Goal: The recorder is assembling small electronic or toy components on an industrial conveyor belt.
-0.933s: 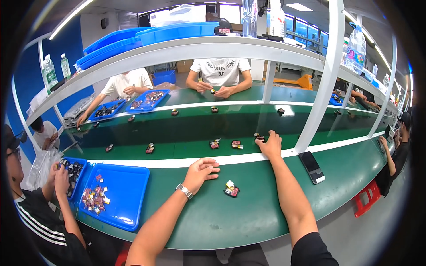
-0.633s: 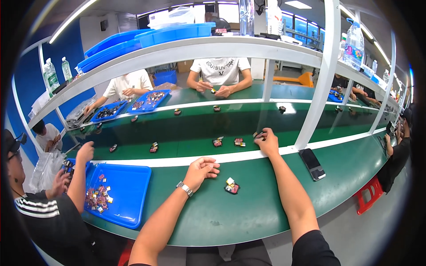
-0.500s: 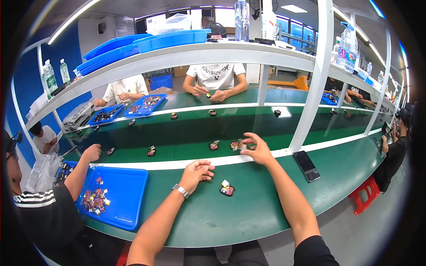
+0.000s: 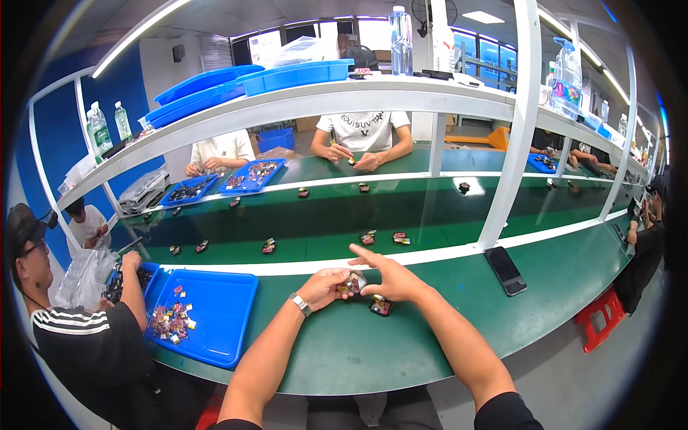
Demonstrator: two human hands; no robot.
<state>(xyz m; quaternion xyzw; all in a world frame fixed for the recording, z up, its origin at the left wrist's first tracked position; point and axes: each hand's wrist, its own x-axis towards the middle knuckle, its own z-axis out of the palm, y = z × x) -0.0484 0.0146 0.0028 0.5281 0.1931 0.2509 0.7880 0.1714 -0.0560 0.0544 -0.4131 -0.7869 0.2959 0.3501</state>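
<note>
My left hand [image 4: 326, 288] is closed on a small electronic part [image 4: 353, 282] in dark, red and pale colours, blurred by motion. My right hand [image 4: 398, 278] is held over the same part from the right, fingers stretched out and the thumb close to its edge. Whether that thumb touches it, I cannot tell. Just below the right hand, a second small part [image 4: 381, 307], black with red and a pale yellow tab, lies on the green tabletop [image 4: 430, 337].
Several similar parts [image 4: 401, 237] lie on the green conveyor belt [image 4: 322, 247] beyond a white rail. Left is a blue tray [image 4: 215, 344] of small red-and-yellow pieces [image 4: 170, 322], beside a co-worker. A phone [image 4: 505, 271] lies right, near a white post [image 4: 510, 143].
My right hand has come back from the belt toward my left hand. My left hand, empty before, now holds a small part. The view has shifted slightly.
</note>
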